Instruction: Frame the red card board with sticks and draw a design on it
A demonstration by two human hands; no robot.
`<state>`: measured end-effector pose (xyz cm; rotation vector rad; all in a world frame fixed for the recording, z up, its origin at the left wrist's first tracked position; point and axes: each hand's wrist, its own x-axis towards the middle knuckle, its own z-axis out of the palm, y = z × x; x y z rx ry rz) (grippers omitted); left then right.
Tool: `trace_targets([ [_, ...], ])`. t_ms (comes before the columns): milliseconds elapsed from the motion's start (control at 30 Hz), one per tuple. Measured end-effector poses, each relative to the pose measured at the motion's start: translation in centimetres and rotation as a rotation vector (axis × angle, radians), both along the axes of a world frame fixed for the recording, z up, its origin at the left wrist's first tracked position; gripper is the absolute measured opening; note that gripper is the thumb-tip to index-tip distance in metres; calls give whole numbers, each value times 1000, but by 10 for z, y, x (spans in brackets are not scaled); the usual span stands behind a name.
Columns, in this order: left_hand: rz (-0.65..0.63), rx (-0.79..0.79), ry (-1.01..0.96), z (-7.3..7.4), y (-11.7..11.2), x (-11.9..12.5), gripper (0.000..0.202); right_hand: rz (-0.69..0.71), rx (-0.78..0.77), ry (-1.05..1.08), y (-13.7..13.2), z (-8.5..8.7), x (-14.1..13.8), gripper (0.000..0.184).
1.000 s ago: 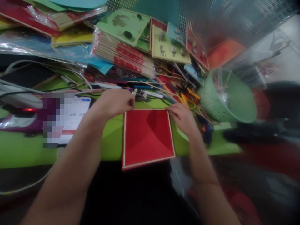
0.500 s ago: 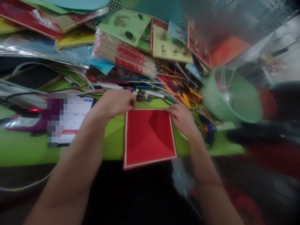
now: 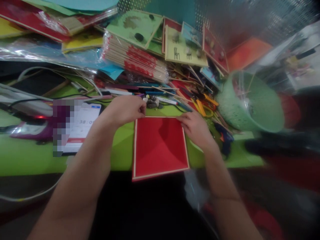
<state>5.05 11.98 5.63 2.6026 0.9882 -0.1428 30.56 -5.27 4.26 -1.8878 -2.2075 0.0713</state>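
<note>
A square red board (image 3: 160, 146) lies on the green tabletop, its near edge reaching the table's front edge. Pale thin wooden sticks border it along its sides. At the far left corner, my left hand (image 3: 127, 108) is closed, fingertips pinched on the stick (image 3: 160, 117) along the far edge. My right hand (image 3: 195, 126) is closed on the other end of that stick, at the far right corner, with thumb and fingers pressed together. My fingers partly cover both far corners. A shadow falls across the board's right half.
Left of my left arm lies a phone (image 3: 83, 128) with a timer showing. Behind the board are small stones (image 3: 152, 101), pens and orange-handled pliers (image 3: 201, 106). A bundle of wooden sticks (image 3: 135, 56) lies farther back. A green basket (image 3: 250, 103) and blue glue gun (image 3: 223, 136) are right.
The view shifts very slightly, so things sit a little farther right. My hands keep the same hold at the board's far edge.
</note>
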Motion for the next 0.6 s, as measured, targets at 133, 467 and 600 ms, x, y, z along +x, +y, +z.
trace_targets([
  [133, -2, 2, 13, -3, 3, 1, 24, -1, -18, -21, -1, 3, -2, 37],
  [467, 21, 6, -37, 2, 1, -1, 20, -5, 27, 45, 2, -4, 2, 32],
  [600, 42, 15, -24, 2, 4, -5, 19, 0, 88, 85, 4, -6, 2, 32],
])
